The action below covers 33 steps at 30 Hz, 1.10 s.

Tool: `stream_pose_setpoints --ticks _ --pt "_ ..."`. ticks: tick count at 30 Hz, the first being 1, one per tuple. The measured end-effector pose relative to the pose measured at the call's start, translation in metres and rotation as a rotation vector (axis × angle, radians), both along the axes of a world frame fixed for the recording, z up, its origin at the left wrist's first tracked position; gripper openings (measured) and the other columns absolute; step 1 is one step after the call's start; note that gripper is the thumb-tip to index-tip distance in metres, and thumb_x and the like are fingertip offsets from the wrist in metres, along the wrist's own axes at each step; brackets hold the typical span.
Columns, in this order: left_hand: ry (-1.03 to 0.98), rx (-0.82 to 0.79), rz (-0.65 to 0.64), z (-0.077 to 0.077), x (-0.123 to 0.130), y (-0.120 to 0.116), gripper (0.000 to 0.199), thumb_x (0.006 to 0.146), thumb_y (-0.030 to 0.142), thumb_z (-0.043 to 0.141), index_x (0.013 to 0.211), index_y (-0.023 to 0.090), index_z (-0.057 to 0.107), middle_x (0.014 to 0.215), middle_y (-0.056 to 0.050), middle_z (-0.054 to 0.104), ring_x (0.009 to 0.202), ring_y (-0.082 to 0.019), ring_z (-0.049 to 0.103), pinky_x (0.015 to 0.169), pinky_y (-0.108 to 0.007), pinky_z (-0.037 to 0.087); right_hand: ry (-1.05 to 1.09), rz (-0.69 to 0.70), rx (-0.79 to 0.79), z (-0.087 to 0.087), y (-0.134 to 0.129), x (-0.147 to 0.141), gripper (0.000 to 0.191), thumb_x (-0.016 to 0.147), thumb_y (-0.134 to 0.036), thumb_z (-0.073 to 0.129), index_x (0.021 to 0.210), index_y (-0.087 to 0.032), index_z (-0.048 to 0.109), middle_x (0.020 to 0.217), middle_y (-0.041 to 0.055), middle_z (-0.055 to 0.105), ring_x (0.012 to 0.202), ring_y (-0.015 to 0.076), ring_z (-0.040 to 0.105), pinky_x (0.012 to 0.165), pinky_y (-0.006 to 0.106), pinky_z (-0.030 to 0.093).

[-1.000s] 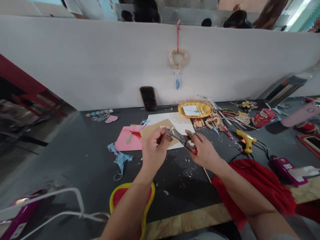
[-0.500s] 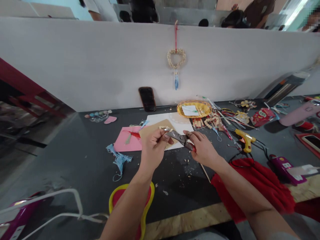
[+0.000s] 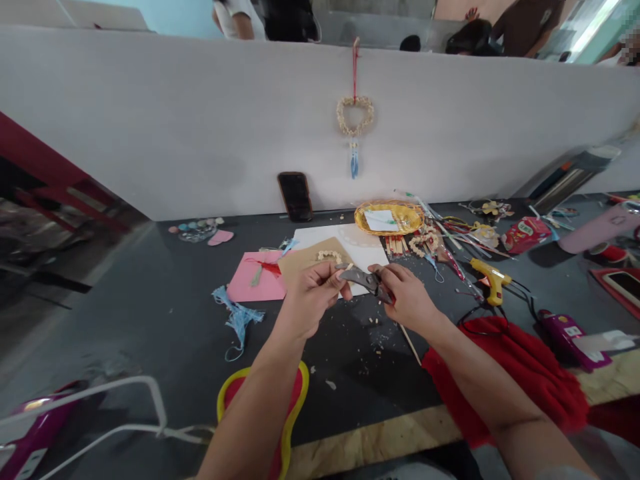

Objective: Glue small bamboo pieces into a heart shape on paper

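Observation:
My right hand (image 3: 407, 293) is wrapped around the handles of grey-bladed pruning shears (image 3: 361, 277), which point left. The fingers of my left hand (image 3: 313, 293) are pinched at the tips of the shears, around a small pale piece (image 3: 350, 267) that is mostly hidden. Just beyond, a pale beaded curve (image 3: 329, 256) lies on a brown card (image 3: 300, 261). White paper (image 3: 367, 247) is under the card, and a pink sheet (image 3: 243, 287) lies to its left. Small cut bits (image 3: 375, 321) are scattered below my hands, near a thin stick (image 3: 411, 345).
Blue tassels (image 3: 240, 317) lie at left. A phone (image 3: 295, 197) leans on the white partition (image 3: 210, 133), where a beaded heart (image 3: 355, 132) hangs. At right are a yellow basket (image 3: 361, 221), a yellow glue gun (image 3: 493, 283), a red cloth (image 3: 515, 380) and bottles.
The shears have shifted slightly right and down, and their red grip shows less. My left fingers have moved slightly away from the beaded curve, uncovering more of it.

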<state>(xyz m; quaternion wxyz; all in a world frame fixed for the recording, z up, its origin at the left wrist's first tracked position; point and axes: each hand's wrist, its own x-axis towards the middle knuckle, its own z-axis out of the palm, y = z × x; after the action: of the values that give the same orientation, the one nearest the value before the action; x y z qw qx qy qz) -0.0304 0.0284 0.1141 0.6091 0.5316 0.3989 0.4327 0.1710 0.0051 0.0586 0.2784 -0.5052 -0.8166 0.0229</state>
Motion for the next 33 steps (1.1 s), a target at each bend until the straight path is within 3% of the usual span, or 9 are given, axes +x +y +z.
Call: stream_pose_setpoints --ticks 6,13,16,24,33 --pt "-0.056 -0.036 -0.018 -0.003 0.002 0.001 0.04 0.069 0.049 0.076 0.06 0.016 0.055 0.055 -0.003 0.061 0.039 -0.004 0.027 0.038 -0.021 0.016 -0.042 -0.016 0.0 0.002 0.003 0.004 0.061 0.073 -0.004 0.051 0.132 -0.018 0.051 0.111 0.0124 0.062 0.103 0.0264 0.057 0.089 0.041 0.05" --pt "0.019 0.102 0.049 -0.009 0.004 0.0 0.029 0.076 0.044 0.072 0.079 0.015 0.065 0.067 -0.004 0.067 0.044 -0.006 0.036 0.042 -0.021 0.026 -0.08 -0.067 -0.027 0.01 0.0 0.008 0.068 0.073 -0.005 0.052 0.14 -0.017 0.043 0.12 0.0138 0.06 0.11 0.0286 0.054 0.093 0.044 0.048" --pt "0.05 0.131 0.072 -0.011 0.004 -0.001 0.027 0.078 0.041 0.07 0.075 0.015 0.065 0.066 -0.005 0.067 0.044 -0.006 0.035 0.041 -0.021 0.024 -0.094 -0.052 -0.047 0.011 -0.001 0.007 0.068 0.074 -0.006 0.051 0.141 -0.017 0.042 0.121 0.0142 0.059 0.111 0.0292 0.054 0.093 0.045 0.048" --pt "-0.146 -0.145 -0.092 -0.004 -0.001 0.003 0.036 0.062 0.04 0.081 0.065 0.015 0.055 0.053 -0.005 0.064 0.036 -0.002 0.027 0.037 -0.02 0.011 -0.079 0.016 -0.055 0.011 0.0 0.008 0.068 0.074 -0.005 0.051 0.14 -0.018 0.043 0.121 0.0137 0.059 0.111 0.0286 0.053 0.094 0.046 0.047" --pt "-0.213 -0.227 -0.215 -0.002 -0.004 0.002 0.039 0.062 0.036 0.083 0.064 0.014 0.051 0.049 -0.004 0.063 0.034 -0.001 0.029 0.035 -0.016 0.011 0.003 0.107 -0.007 0.005 0.003 0.013 0.068 0.07 -0.003 0.05 0.136 -0.02 0.048 0.11 0.0117 0.063 0.104 0.0264 0.058 0.089 0.041 0.049"
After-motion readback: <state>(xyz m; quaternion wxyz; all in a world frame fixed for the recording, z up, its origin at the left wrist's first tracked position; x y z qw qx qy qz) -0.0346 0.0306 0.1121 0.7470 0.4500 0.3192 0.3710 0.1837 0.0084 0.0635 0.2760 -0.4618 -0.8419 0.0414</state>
